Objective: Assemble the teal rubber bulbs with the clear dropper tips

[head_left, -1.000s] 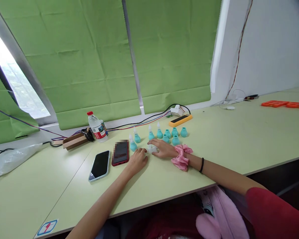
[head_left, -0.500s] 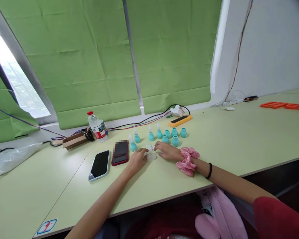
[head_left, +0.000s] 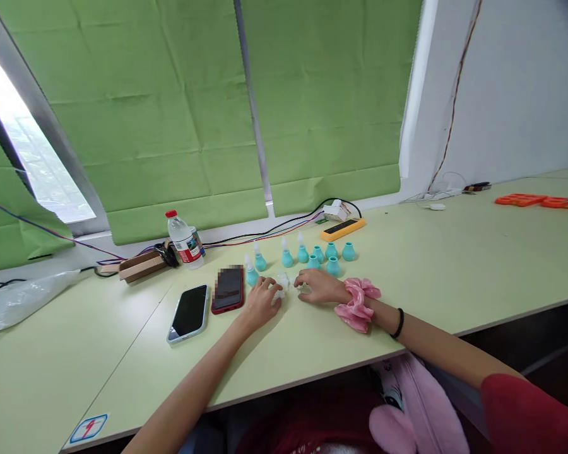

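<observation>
My left hand point(head_left: 262, 300) rests on the table with its fingers bent and apart, around a small clear plastic piece point(head_left: 278, 295). Opposite it, my right hand point(head_left: 319, 287) curves its parted thumb and fingers about another clear piece point(head_left: 305, 289), partly hidden by them. More clear pieces point(head_left: 283, 279) lie between the hands. Behind them stand several teal squeeze bulbs with pointed clear tips, such as the bulb point(head_left: 252, 277) nearest my left hand. Several open-topped teal bulbs point(head_left: 333, 267) without tips are grouped beyond my right hand.
Two phones, one light-cased point(head_left: 188, 314) and one red-cased point(head_left: 228, 289), lie left of my left hand. Farther back are a red-capped bottle point(head_left: 185, 243), a cardboard tray point(head_left: 144, 266), cables and a yellow power strip point(head_left: 342, 229). Orange trays point(head_left: 520, 199) lie far right.
The clear piece lying in front of my hands is gone from that spot; clear pieces now show under my fingers. My left fingers have lifted and arched slightly. The bulbs stand as before.
</observation>
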A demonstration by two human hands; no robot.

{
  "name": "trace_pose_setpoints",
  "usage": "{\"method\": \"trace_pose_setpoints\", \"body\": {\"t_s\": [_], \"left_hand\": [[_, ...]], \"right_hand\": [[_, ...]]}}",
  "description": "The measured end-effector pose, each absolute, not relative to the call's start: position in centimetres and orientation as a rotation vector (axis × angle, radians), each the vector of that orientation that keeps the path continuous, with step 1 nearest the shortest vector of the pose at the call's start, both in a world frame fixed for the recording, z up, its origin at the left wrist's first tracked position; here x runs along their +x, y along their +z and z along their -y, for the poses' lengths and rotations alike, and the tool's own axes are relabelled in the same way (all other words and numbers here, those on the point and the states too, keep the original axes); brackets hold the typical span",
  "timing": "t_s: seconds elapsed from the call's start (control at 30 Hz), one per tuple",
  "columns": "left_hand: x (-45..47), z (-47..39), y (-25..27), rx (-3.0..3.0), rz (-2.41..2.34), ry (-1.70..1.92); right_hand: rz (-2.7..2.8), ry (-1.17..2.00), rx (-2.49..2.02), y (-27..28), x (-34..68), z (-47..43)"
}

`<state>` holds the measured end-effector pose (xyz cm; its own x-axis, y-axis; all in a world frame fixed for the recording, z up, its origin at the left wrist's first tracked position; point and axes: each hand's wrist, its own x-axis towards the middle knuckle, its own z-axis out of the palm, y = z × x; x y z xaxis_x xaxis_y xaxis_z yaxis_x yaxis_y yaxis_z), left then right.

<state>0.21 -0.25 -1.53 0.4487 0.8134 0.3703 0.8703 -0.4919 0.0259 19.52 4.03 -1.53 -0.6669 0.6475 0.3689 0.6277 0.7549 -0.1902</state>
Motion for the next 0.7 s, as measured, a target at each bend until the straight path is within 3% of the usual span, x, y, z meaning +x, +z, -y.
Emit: {"method": "trace_pose_setpoints", "body": {"t_s": [0.23, 0.7], "left_hand": [[0.3, 0.33, -1.09, -2.542, 1.602, -0.435], [0.22, 0.37, -1.69, -2.743, 1.459, -0.674]], "right_hand": [[2.578, 0.029, -0.974, -1.97, 19.27, -4.24], [2.47, 0.225, -0.838, -2.11, 19.04, -4.22]]}}
